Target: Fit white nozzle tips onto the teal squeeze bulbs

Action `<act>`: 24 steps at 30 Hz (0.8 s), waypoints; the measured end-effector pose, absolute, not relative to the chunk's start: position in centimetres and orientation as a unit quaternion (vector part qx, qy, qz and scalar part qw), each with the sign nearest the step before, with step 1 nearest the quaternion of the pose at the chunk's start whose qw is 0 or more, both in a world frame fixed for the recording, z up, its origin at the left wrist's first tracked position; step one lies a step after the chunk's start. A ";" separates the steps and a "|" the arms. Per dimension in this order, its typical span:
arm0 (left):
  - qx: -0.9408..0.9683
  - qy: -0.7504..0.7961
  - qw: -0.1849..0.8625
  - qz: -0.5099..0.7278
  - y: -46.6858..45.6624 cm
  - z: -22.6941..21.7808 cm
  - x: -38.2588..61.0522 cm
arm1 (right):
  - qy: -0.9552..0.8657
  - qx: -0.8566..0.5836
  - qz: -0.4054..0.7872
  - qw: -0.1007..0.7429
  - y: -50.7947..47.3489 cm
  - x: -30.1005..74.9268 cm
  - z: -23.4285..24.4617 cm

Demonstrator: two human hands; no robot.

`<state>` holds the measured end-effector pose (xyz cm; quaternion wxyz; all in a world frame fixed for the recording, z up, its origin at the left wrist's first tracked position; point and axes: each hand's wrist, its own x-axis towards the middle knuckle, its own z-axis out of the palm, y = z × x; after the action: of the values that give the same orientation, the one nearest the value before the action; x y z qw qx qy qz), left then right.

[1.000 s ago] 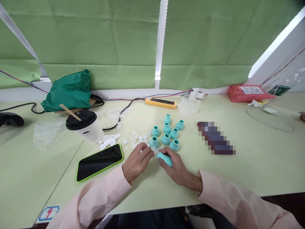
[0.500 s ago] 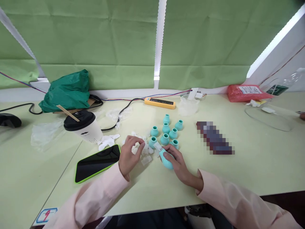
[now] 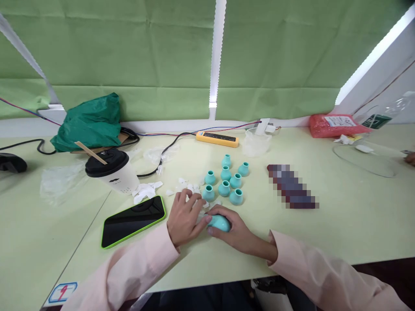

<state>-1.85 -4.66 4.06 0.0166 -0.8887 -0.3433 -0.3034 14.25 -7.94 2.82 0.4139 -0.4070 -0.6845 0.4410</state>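
My right hand is wrapped round a small teal bulb-shaped part lying near the table's front. My left hand is curled against the bulb's left end, fingertips pinched on something I cannot make out. Just beyond both hands stand several teal bulb parts upright in a cluster. Small white translucent pieces lie scattered left of that cluster, by my left fingers.
A phone in a green case lies left of my hands, a lidded coffee cup behind it. Farther back are a green bag, a yellow power strip, cables, a red packet and clear plastic wrap. Another person's fingertip shows at the right edge.
My left hand went out to the white pieces, then came back to the teal bulb. My right hand turned the bulb so it lies lower in my grip.
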 end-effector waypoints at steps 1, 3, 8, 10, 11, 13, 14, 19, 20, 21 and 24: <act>-0.897 -0.326 0.016 -0.298 -4.9 4.0 -1.7 | -0.694 -0.397 0.440 0.410 -8.1 14.2 2.9; -0.904 -0.297 -0.012 -0.307 -5.2 3.8 -1.4 | -0.705 -0.389 0.439 0.398 -8.3 14.2 3.1; -0.876 -0.243 -0.228 -0.348 -6.1 4.0 -1.3 | -0.753 -0.339 0.445 0.348 -8.6 14.6 4.0; -0.848 -0.252 -0.316 -0.342 -6.6 4.4 -1.3 | -0.775 -0.307 0.432 0.345 -8.5 14.9 4.4; -0.830 -0.264 -0.359 -0.334 -6.7 4.4 -1.2 | -0.783 -0.294 0.427 0.344 -8.5 15.0 4.5; -0.776 -0.302 -0.452 -0.320 -6.9 4.3 -1.1 | -0.803 -0.262 0.422 0.331 -8.4 15.4 4.8; -0.740 -0.329 -0.492 -0.319 -6.9 4.2 -1.0 | -0.813 -0.247 0.420 0.318 -8.2 15.6 5.1; -0.744 -0.418 -0.394 -0.341 -6.4 3.2 -1.2 | -0.810 -0.270 0.404 0.328 -7.0 16.9 7.5; -0.804 -0.386 -0.314 -0.326 -6.3 3.0 -1.1 | -0.792 -0.284 0.412 0.348 -6.9 17.4 8.1; -0.860 -0.340 -0.226 -0.305 -6.2 2.7 -1.0 | -0.771 -0.294 0.426 0.371 -7.1 18.1 8.7; -0.945 -0.207 -0.001 -0.253 -6.0 1.7 -0.4 | -0.718 -0.322 0.430 0.443 -9.7 21.2 9.3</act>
<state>-0.41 -5.98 1.70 -0.0009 -0.9448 -0.2074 -0.2534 21.16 -9.70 9.32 0.4430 -0.3222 -0.7176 0.4300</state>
